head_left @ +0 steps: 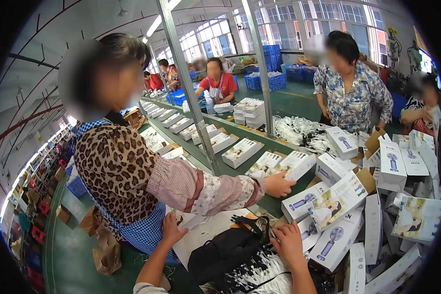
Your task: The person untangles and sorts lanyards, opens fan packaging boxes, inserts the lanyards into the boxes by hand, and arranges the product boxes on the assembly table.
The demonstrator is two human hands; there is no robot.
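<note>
My left hand (173, 230) is by the edge of a white work surface (185, 247), close to the co-worker's blue checked apron, fingers apart and seemingly holding nothing. A whitish box (193, 220) lies just beyond it, partly covered by the co-worker's sleeve. My right hand (287, 245), fingers spread and slightly bent, is beside printed fan boxes (334, 240). Between my hands sit a black bag (225, 257) and a bundle of white cables (264, 272). A co-worker's hand (279, 184) touches a fan box (299, 166) on the green conveyor belt (237, 172).
A big heap of fan boxes (392, 164) rises on the right. White cables (299, 131) are piled across the belt. Metal posts (193, 93) stand along the line. Several people work nearby, one pressed close on my left. Blue crates (265, 82) are behind.
</note>
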